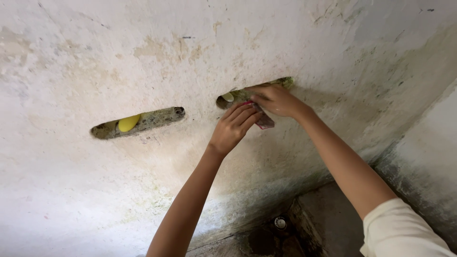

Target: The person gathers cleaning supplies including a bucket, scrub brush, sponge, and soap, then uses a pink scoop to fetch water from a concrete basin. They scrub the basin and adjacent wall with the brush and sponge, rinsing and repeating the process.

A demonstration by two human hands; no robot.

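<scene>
Two long slots are cut into the stained, whitewashed wall [295, 43], and both act as small shelves. The left-hand slot [143, 122] holds a yellow rounded piece [128, 123], probably soap, lying towards its left half; the rest of that slot shows only bare, dark cement. The right-hand slot [254, 90], up and to the right of the first, holds a pale rounded piece [228, 96] at its left end; whatever else lies in it is hidden behind the hands.

Both hands meet at the lower edge of the right-hand slot. The right hand [276, 101] comes in from the right with its fingers curled down and closed on the top of a small pink-and-white sachet [264, 122]. The left hand [233, 127] rises from below, its fingers bent and pressed against the sachet's left side, so the packet is pinched between the two hands. The sachet hangs just below the right-hand slot, outside it, its lower corner showing free between the left fingers and the right wrist. How much of it is covered by the fingers cannot be made out.

Well below the right-hand slot, where wall meets wet floor [328, 223], a small round drain [280, 222] sits in a dark corner. A cream sleeve [400, 228] covers the right upper arm.
</scene>
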